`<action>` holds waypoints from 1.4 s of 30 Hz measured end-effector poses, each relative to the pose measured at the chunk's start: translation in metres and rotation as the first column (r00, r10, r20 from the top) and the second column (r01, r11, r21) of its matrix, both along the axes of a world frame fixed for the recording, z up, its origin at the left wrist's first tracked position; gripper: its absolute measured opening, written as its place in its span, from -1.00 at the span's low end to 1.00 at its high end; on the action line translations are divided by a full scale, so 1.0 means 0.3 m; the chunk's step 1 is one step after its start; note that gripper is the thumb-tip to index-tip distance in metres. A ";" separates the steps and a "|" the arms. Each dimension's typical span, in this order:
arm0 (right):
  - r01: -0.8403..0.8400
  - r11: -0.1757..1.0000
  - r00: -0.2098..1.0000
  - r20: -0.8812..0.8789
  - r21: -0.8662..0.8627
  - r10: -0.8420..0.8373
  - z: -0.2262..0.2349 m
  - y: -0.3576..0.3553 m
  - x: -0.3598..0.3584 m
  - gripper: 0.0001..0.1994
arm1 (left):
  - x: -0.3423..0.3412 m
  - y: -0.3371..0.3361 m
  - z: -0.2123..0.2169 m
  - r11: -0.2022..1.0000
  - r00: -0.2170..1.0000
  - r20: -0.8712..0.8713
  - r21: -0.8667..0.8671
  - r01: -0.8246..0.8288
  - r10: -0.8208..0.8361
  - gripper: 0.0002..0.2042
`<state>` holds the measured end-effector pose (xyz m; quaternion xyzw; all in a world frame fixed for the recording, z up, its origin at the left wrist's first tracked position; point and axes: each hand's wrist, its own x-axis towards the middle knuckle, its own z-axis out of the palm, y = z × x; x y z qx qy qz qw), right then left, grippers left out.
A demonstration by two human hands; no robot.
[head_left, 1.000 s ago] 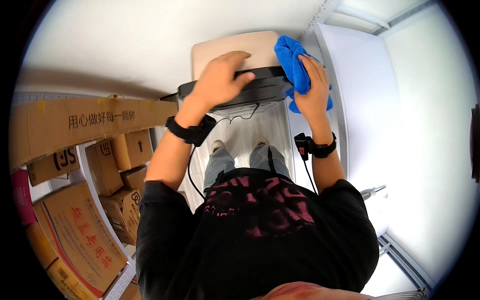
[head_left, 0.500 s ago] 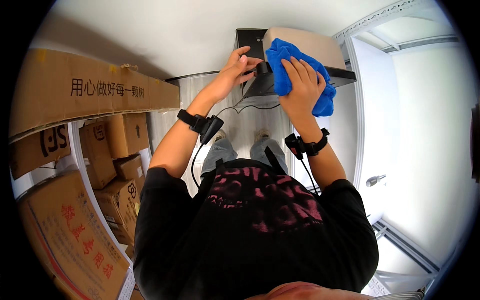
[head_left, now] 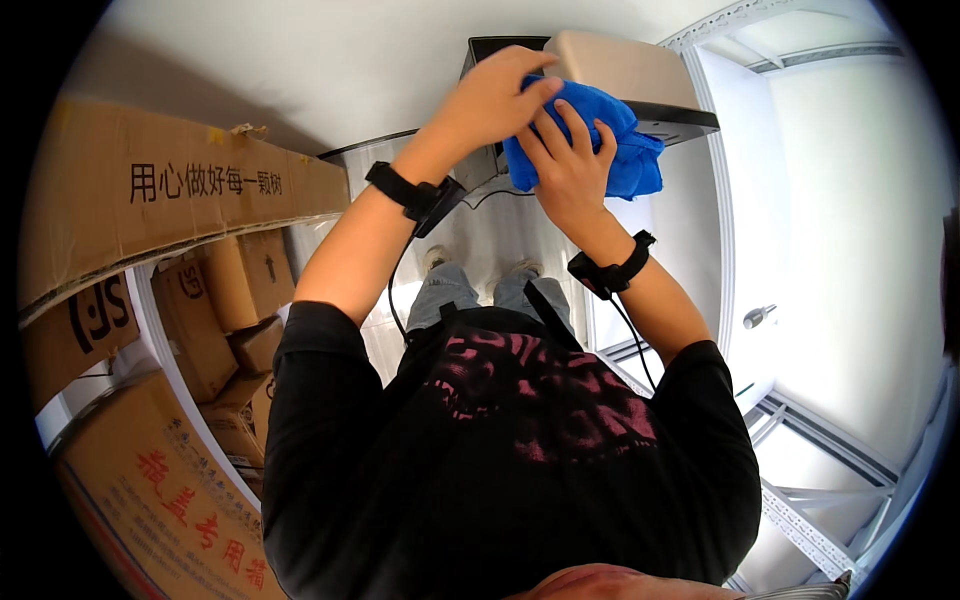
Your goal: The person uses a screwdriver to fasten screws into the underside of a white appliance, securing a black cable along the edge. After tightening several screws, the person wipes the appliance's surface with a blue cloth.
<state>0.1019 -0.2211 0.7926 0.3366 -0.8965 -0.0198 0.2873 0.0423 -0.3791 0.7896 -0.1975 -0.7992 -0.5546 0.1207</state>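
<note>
A crumpled blue cloth (head_left: 632, 158) is bunched over the front edge of a black box-like unit (head_left: 680, 124). My right hand (head_left: 572, 165) grips the cloth from the near side, its fingers spread across the folds. My left hand (head_left: 492, 97) is at the cloth's upper left corner, thumb and fingers apart, the thumb close to the right fingertips. Whether the left fingertips touch the cloth or the unit behind it cannot be made out. Behind the cloth, a beige rounded block (head_left: 625, 68) rests on the unit.
Cardboard boxes (head_left: 240, 280) fill a rack on the left, with a long carton (head_left: 190, 185) above them. To the right are a white door with a metal handle (head_left: 758, 317) and metal shelf frames (head_left: 820, 440). A thin black cable (head_left: 490, 196) hangs below the unit.
My left hand has moved right and up, from beside the black unit to the cloth. My right hand has shifted slightly left with the cloth, which is bunched differently.
</note>
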 end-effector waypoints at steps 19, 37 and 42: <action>-0.029 1.000 0.982 0.186 -0.010 0.030 -0.499 0.068 0.072 -0.81 | 0.028 0.136 0.002 0.958 1.000 -0.020 -0.288 -0.019 0.013 -0.67; 0.248 0.637 0.878 0.447 -0.730 0.170 -0.448 0.525 0.174 -0.38 | 0.029 0.188 0.045 0.938 0.993 0.089 -0.331 0.099 -0.074 -0.65; 0.289 0.481 0.933 0.132 -0.827 -0.333 -0.217 0.587 0.070 -0.37 | 0.031 0.227 0.123 0.806 0.982 0.136 -0.562 0.184 -0.130 -0.38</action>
